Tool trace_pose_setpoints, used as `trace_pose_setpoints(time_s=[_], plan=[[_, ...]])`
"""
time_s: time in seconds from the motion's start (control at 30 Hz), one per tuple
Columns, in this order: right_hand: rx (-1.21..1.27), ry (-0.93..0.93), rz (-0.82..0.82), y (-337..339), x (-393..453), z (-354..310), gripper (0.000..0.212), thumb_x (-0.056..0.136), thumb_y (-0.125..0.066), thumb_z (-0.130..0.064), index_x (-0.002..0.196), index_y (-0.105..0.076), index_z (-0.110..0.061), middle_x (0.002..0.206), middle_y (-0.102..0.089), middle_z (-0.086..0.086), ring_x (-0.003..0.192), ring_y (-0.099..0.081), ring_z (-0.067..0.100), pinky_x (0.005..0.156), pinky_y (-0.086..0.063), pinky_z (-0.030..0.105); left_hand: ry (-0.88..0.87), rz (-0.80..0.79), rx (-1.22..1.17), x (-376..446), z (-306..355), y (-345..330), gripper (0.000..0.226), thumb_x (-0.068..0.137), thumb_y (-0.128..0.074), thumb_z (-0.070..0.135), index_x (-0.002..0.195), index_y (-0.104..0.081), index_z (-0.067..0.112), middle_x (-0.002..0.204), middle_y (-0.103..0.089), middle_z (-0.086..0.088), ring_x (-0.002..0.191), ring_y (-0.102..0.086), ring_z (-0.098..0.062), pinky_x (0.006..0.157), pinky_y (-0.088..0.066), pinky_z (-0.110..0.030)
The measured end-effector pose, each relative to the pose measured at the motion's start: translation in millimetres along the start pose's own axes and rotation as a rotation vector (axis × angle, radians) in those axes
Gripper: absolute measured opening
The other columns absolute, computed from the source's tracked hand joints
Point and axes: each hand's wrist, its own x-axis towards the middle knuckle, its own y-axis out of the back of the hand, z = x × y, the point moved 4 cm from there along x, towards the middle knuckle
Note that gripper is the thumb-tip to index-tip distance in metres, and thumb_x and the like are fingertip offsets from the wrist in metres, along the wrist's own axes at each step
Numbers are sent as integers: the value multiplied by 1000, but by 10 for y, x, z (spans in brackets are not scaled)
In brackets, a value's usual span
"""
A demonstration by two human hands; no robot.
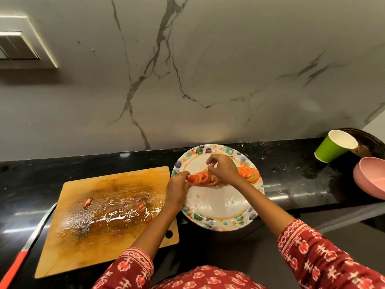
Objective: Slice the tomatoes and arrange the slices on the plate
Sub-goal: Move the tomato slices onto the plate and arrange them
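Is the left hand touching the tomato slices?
Touching. The head view shows the left hand's fingertips on the leftmost of the tomato slices on the plate.

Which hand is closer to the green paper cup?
Right. The right hand is over the middle of the plate, left of the green cup; the left hand sits at the plate's left rim, farther away.

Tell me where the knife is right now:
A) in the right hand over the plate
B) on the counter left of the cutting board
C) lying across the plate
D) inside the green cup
B: the knife lies on the counter left of the cutting board, while both hands work the tomato slices on the plate.
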Motion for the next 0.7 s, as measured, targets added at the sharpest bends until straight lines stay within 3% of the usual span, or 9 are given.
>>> trace_pose_setpoints(time_s=[0.2,0.27,0.37,0.5,0.7], plan=[[32,24,-22,-30,-57,-9,15,82,-62,-10,96,-68,-11,91,-68,5,84,-61,17,71,-50,32,48,-5,-5,-34,-31,36,45,78,-70,9,121,-57,7,110,-64,-11,100,-58,-24,81,-49,-32],[40,40,-41,-73,-84,-51,16,82,-62,-10,97,-68,-10,91,-68,5,81,-60,16,68,-48,30,45,39,-24,-84,-49,106,41,78,-70,8,118,-60,9,104,-65,-9,95,-60,-22,76,-51,-32],[56,67,-63,-161,-116,-122,17,82,-63,-12,98,-68,-8,91,-68,7,78,-56,13,66,-44,25,69,167,-99,-174,-125,353,29,82,-65,7,111,-63,10,99,-66,-6,86,-60,-15,68,-48,-20],[111,84,-102,-345,-185,-300,18,82,-67,-15,99,-67,-7,90,-67,7,76,-56,11,66,-43,24,140,323,-106,-324,-429,834,33,81,-67,8,113,-61,8,101,-65,-6,89,-59,-14,74,-50,-22],[139,189,-199,-785,-365,-783,16,81,-65,-12,96,-68,-9,89,-69,7,73,-56,9,65,-44,25,234,361,-13,-804,-1011,1362,33,79,-68,3,111,-63,4,100,-67,-10,86,-61,-14,73,-46,-17]])
